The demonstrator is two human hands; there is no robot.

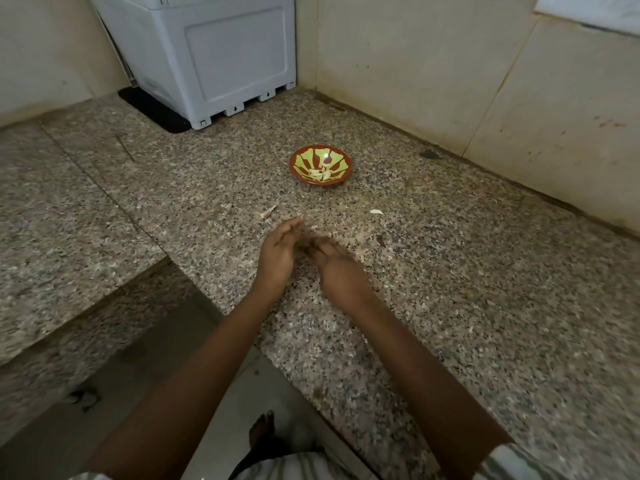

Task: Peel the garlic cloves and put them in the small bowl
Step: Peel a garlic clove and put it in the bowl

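1. Countertop (450, 306), head view: speckled granite running into a corner of pale tiled walls (398, 57), with a lower ledge of the same stone at the left.
2. Small bowl (341, 161): red-brown with a yellow-green pattern inside. It stands upright on the stone toward the corner, well beyond both hands.
3. Garlic cloves (320, 174): several pale peeled pieces lie together on the near side of the bowl's floor.
4. Loose clove (376, 212): one pale piece on the stone, nearer than the bowl and to the right of both hands. Whether it is peeled cannot be told.
5. Skin scrap (268, 212): a thin pale sliver on the stone, just beyond the left fingertips and a little to their left.
6. Left hand (277, 252): held edge-on above the stone, fingers straight and together, released, nothing seen in it.
7. Right hand (337, 268): just beside the left, back upward, fingers reaching toward the left palm. The fingertips are blurred, so it cannot be told whether they pinch anything or are slack.
8. White appliance (207, 57): boxy, on a black mat (152, 109), in the far left corner.
9. Bare foot (261, 431): on the floor below the counter edge.
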